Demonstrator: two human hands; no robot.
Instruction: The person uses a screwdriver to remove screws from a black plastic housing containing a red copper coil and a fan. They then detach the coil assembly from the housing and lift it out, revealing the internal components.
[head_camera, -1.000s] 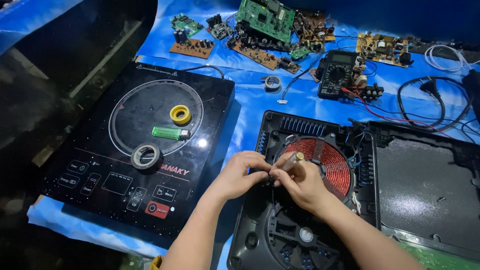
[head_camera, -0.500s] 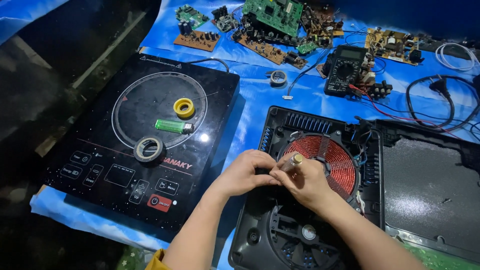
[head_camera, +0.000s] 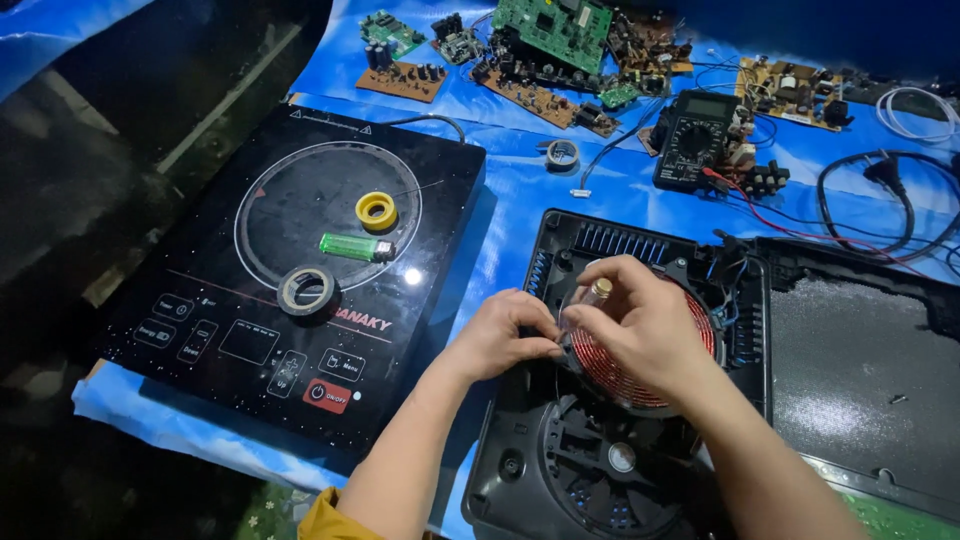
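My left hand (head_camera: 510, 332) and my right hand (head_camera: 637, 325) meet over the copper coil (head_camera: 625, 378) of an opened induction cooker base (head_camera: 560, 420). My right hand grips a small clear tube with a brass-coloured tip (head_camera: 597, 292), held upright above the coil's left edge. My left hand's fingertips pinch at the lower end of that tube, next to the right fingers. What lies under the fingers is hidden. A round fan (head_camera: 620, 470) sits in the base below the coil.
A black glass cooktop panel (head_camera: 250, 330) lies at left, carrying a yellow tape roll (head_camera: 376, 210), a green lighter (head_camera: 355, 247) and a black tape roll (head_camera: 306, 290). Circuit boards (head_camera: 555, 25), a multimeter (head_camera: 697, 140), wires and a small tape roll (head_camera: 562, 154) lie on the blue sheet behind.
Both hands stay together over the coil; the fingers have shifted slightly on the small tube. The view has tilted down and left a little.
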